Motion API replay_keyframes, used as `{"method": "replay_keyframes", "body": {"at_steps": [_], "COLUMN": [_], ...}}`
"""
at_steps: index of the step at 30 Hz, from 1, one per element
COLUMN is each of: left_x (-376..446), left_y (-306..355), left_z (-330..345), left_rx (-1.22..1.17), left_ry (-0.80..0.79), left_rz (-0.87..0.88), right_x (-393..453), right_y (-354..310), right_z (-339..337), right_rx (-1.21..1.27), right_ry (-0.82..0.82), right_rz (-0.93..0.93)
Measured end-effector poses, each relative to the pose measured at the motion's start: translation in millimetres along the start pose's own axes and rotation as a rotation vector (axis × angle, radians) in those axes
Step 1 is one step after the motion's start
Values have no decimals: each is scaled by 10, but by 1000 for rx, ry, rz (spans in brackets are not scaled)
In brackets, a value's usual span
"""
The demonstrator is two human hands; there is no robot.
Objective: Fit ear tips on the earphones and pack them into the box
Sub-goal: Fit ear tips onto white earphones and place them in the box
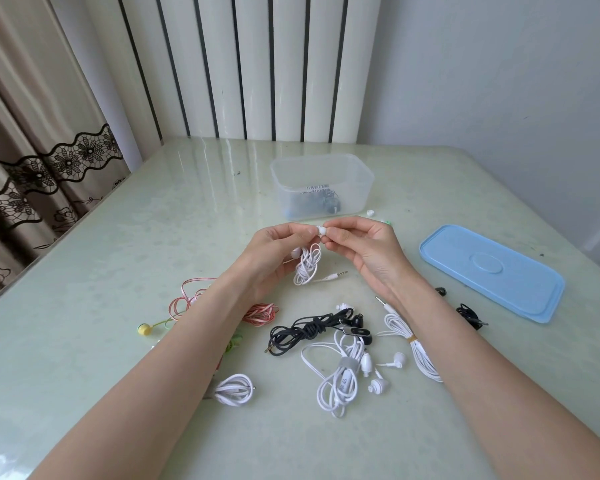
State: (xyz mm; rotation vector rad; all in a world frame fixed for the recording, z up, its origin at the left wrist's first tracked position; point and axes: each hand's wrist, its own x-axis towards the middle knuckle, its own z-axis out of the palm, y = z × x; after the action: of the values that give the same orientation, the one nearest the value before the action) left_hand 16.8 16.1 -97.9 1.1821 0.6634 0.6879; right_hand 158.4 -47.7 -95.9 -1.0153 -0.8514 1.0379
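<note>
My left hand [278, 252] pinches one earbud of a white earphone set, and its coiled cable [307, 266] hangs below my fingers with the jack plug [338, 274] pointing right. My right hand [362, 245] pinches a white ear tip [323, 231] against that earbud, fingertips of both hands meeting above the table. Behind my hands stands the clear plastic box [321, 164], open, with dark earphones lying in its bottom. A loose white ear tip [370, 213] lies on the table right of the box.
The blue lid [492, 271] lies flat at the right. Near me lie several earphone bundles: pink [257, 313], black [305, 332], white [340, 382], another white coil [234, 389], a yellow-green set [144, 329], and a small black one [470, 313].
</note>
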Motion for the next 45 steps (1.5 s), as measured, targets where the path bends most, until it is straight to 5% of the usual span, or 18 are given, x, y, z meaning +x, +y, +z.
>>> {"method": "replay_keyframes", "body": {"at_steps": [45], "left_x": [21], "left_y": [-4], "left_z": [-12], "left_rx": [-14], "left_ry": [24], "left_rz": [30], "right_x": [8], "right_y": [-20], "right_z": [-25], "right_rx": [59], "right_ry": [-43], "right_rz": [42]}}
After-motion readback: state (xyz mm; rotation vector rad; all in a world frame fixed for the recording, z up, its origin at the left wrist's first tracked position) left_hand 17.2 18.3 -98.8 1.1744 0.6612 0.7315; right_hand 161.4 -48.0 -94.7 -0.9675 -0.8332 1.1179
